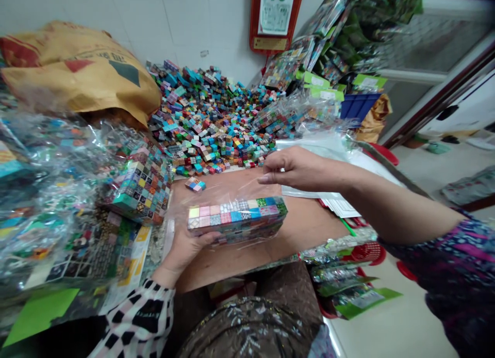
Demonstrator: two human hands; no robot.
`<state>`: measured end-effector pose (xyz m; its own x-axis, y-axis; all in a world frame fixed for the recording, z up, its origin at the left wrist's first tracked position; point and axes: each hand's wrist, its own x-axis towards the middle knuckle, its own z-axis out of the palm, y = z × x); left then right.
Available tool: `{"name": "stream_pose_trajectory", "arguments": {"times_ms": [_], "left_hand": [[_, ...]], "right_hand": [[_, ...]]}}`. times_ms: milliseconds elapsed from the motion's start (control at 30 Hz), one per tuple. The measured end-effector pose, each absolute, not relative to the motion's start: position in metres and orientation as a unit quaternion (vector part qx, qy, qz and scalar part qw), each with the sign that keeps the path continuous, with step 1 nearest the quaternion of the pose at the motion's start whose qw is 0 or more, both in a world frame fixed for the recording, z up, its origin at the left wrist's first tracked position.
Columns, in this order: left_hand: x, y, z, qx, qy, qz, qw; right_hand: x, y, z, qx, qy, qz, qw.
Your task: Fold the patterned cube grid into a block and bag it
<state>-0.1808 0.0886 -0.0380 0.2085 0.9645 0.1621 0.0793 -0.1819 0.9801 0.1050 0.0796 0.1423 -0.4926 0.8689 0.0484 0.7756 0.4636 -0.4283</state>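
My left hand (pixel 181 247) is closed under the near left end of a flat block of small coloured cubes (pixel 237 219) and holds it up over the brown board (pixel 305 226). A clear plastic bag (pixel 228 190) wraps the block. My right hand (pixel 294 167) hovers above the block's far right side, with its fingertips pinched on the bag's thin film. A couple of loose cubes (pixel 195 184) lie on the board just beyond the block.
A big heap of loose coloured cubes (pixel 212 116) fills the far side against the wall. Bagged cube blocks (pixel 141 185) and printed cards pile up at left, under a yellow sack (pixel 77 69). Red stools (pixel 367 252) and a blue crate (pixel 358 105) stand at right.
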Motion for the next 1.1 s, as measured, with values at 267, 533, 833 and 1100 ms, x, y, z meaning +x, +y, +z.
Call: {"name": "stream_pose_trajectory", "arguments": {"times_ms": [267,533,833,1100], "left_hand": [[-0.178,0.087,-0.035,0.6,0.444,0.461,0.48],[-0.179,0.086,-0.037,0.597,0.439,0.461,0.488],[-0.18,0.083,-0.043,0.584,0.436,0.482,0.488],[-0.18,0.082,-0.036,0.575,0.434,0.457,0.522]], "right_hand": [[0.106,0.08,0.129,-0.514,-0.775,0.245,0.274],[0.108,0.079,0.107,-0.527,-0.7,0.288,0.388],[0.093,0.063,0.126,-0.533,-0.812,0.024,0.236],[0.046,0.067,0.129,-0.462,-0.879,-0.095,0.073]]}}
